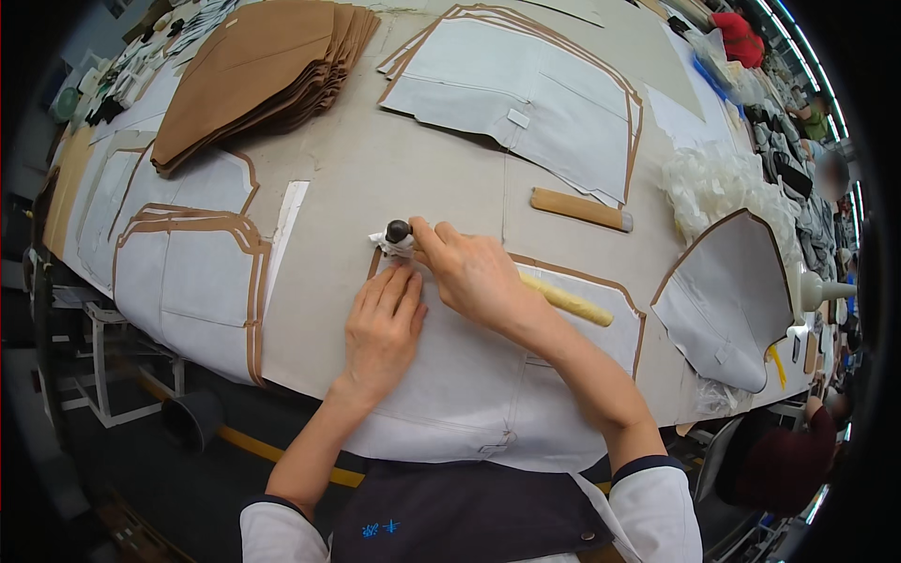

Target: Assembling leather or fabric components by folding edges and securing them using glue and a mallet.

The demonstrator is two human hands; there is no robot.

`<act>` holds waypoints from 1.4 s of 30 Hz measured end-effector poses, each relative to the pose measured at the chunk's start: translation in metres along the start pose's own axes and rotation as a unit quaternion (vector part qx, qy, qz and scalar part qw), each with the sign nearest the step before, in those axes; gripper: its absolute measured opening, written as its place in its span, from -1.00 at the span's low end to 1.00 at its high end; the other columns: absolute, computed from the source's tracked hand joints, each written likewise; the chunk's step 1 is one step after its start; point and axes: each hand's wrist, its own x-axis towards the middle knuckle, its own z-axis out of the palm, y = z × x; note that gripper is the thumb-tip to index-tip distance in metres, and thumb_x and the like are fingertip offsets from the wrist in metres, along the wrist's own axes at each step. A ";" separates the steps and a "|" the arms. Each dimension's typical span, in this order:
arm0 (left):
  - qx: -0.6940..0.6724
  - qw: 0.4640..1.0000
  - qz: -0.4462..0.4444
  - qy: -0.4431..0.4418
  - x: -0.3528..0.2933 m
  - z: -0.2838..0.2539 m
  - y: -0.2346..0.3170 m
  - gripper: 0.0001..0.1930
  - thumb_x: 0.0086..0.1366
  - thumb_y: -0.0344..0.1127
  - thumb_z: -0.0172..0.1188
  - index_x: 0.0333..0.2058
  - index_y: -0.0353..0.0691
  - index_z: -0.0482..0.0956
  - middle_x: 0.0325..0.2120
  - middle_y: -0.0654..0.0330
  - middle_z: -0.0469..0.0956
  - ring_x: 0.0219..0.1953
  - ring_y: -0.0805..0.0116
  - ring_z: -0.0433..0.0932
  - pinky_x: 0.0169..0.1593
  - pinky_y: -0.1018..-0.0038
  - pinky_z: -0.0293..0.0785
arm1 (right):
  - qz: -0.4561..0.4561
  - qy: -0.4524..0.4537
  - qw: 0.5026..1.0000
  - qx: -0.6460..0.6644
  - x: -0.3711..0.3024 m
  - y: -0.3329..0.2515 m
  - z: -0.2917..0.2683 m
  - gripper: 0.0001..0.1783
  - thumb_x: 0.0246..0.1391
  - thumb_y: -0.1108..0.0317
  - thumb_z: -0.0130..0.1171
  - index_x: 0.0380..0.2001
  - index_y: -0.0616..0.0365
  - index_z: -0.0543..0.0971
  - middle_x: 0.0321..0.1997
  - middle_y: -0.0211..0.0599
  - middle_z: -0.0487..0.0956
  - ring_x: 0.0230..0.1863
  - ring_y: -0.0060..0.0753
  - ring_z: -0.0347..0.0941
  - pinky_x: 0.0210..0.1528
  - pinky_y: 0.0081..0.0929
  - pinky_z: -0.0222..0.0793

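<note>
Left hand [380, 328] is lying flat, fingers open, pressing the grey fabric panel [469, 375] onto the counter [394, 178], prob. to stop it shifting. Right hand [469, 272] is closing fingertips round a small dark-knobbed tool [398, 231] wrapped in a white rag [389, 246], working at the panel's far-left corner on its brown edge strip. Panel is sitting at the near edge, centre, overhanging twd the person. A yellowish roller stick [572, 302] is lying on the panel just right of the right hand, w/in reach. Wooden block [580, 208] farther right, apart. Far left: stack of brown cut pieces [263, 75]. More grey brown-edged panels are lying left [188, 281], far centre [535, 103] and right [723, 300], spread flat, looks like for drying/queueing. Small white label tab on the far panel; print not readable.
</note>
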 end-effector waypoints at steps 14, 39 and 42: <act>-0.149 0.972 -0.181 -0.015 -0.032 -0.044 0.002 -0.68 0.37 -0.47 0.26 0.08 -0.36 0.66 0.26 -0.05 0.50 0.34 -0.01 0.45 0.37 0.20 0.38 | 0.403 0.223 0.869 -0.181 -0.299 0.035 -0.110 -0.52 0.23 0.57 0.25 0.22 0.22 0.56 -0.05 -0.02 0.62 -0.07 0.07 0.58 -0.01 -0.15 0.46; -0.315 0.871 -0.376 0.015 -0.019 -0.058 -0.018 -0.70 0.42 -0.38 0.28 0.06 -0.36 0.60 -0.20 0.19 0.63 -0.28 0.46 0.60 -0.15 0.49 0.52 | 0.552 0.197 0.746 0.315 -0.317 0.038 -0.093 -0.62 0.33 0.36 0.30 0.13 0.31 0.56 -0.25 -0.32 0.63 -0.40 -0.56 0.52 -0.43 -0.55 0.42; -0.094 0.975 -0.197 0.039 -0.016 -0.055 -0.031 -0.63 0.34 -0.43 0.30 0.11 -0.35 0.58 0.04 0.01 0.59 0.02 0.11 0.62 0.10 0.25 0.54 | 0.445 0.268 0.812 -0.267 -0.336 0.053 -0.102 -0.61 0.36 0.31 0.22 0.12 0.37 0.56 0.17 0.12 0.55 0.24 0.22 0.40 0.31 0.02 0.26</act>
